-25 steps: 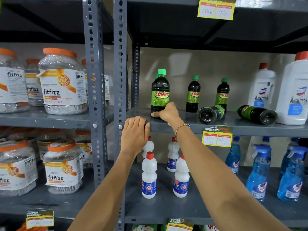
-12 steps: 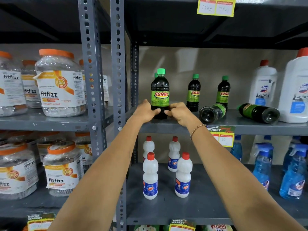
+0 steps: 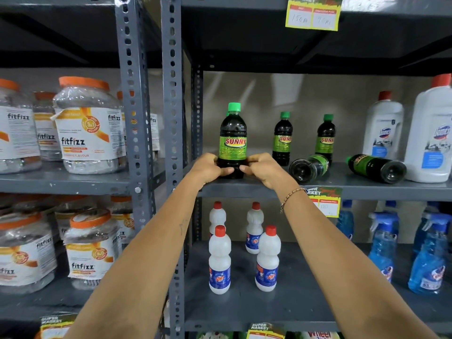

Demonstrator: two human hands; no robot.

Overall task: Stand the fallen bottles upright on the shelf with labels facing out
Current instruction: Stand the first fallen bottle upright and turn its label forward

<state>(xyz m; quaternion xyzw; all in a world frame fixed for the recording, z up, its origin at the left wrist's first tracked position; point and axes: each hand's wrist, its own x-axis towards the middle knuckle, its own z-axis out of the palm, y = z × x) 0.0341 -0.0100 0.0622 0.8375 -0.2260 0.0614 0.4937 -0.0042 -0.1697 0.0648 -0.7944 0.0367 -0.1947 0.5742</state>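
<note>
A dark Sunny bottle (image 3: 232, 140) with a green cap stands upright at the front left of the grey shelf (image 3: 367, 189), its label facing out. My left hand (image 3: 209, 167) and my right hand (image 3: 263, 167) both grip its base, one on each side. Two more Sunny bottles (image 3: 282, 139) (image 3: 325, 138) stand upright farther back. Two fallen Sunny bottles lie on their sides with bases towards me: one (image 3: 308, 165) mid-shelf, the other (image 3: 376, 165) farther right.
White Domex bottles (image 3: 382, 128) stand at the shelf's right end. Grey perforated uprights (image 3: 172, 94) border the left. Fitfizz jars (image 3: 89, 128) fill the neighbouring rack. Small white bottles (image 3: 219, 260) and blue spray bottles (image 3: 428, 255) sit on the shelf below. A price tag (image 3: 325, 201) hangs from the shelf edge.
My left hand rose from the shelf edge to the upright bottle's base, joining my right hand. Both hands now hold the bottle from either side.
</note>
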